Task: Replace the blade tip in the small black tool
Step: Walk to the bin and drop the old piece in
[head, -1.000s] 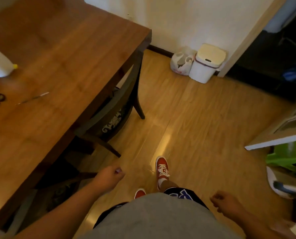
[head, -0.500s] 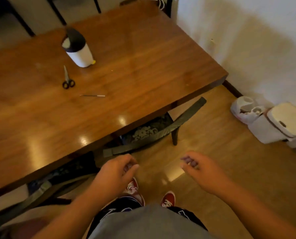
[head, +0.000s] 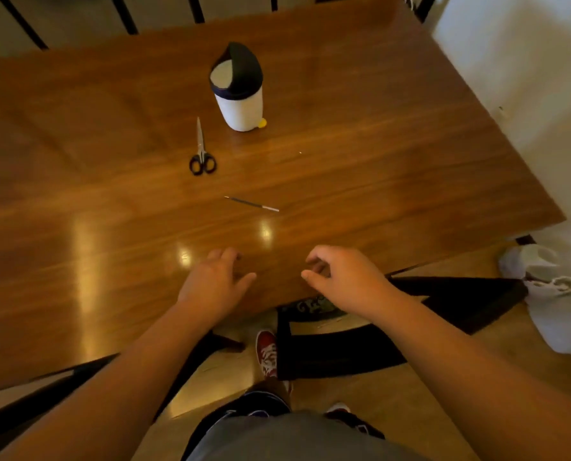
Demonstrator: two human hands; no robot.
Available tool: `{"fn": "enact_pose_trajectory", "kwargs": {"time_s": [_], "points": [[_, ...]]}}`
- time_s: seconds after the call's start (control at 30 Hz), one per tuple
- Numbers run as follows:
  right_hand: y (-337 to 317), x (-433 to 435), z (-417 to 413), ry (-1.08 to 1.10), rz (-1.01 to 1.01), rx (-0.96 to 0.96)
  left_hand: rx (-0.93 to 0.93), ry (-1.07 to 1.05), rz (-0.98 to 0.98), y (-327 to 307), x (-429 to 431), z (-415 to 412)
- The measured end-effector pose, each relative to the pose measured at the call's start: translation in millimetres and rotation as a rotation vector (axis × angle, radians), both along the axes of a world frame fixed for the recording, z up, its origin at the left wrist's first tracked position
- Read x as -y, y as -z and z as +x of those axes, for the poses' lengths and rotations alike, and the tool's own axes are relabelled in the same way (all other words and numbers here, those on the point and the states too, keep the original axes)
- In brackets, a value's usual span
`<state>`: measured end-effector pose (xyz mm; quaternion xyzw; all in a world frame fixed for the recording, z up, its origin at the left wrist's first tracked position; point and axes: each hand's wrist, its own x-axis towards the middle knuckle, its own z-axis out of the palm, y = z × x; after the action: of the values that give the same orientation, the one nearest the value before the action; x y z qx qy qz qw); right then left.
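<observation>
A thin black tool with a pale end lies flat on the wooden table, a little beyond both hands. My left hand hovers over the table's near edge, fingers loosely spread and holding nothing. To its right, my right hand has its fingers curled, with a gap between thumb and forefinger and nothing visible in it. A tiny pale speck rests on the table farther back; I cannot tell what it is.
Black-handled scissors lie behind the tool, and a small white bin with a black lid stands beyond them. A dark chair is tucked under the table's near edge. A white bag sits on the floor at right.
The view has swung from the floor up to the table. Both hands have risen from beside my body to above the table's near edge, closer to the tool.
</observation>
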<state>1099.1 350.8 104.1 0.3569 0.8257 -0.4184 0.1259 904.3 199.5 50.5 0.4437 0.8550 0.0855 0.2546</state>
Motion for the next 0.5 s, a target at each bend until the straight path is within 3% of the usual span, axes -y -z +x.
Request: {"fn": "enact_pose_trajectory", "kwargs": {"time_s": [0.07, 0.23, 0.5], "points": [[15.0, -10.6, -35.5, 0.001, 0.005, 0.089, -0.042, 0.036, -0.056, 21.4, -5.6, -20.9], [48.8, -28.2, -108.8, 0.007, 0.235, 0.154, -0.127, 0.03, -0.174, 61.3, -18.9, -52.5], [82.9, -43.5, -195.4, -0.071, 0.475, 0.141, -0.215, 0.059, -0.127, 89.7, -23.6, -68.0]]}}
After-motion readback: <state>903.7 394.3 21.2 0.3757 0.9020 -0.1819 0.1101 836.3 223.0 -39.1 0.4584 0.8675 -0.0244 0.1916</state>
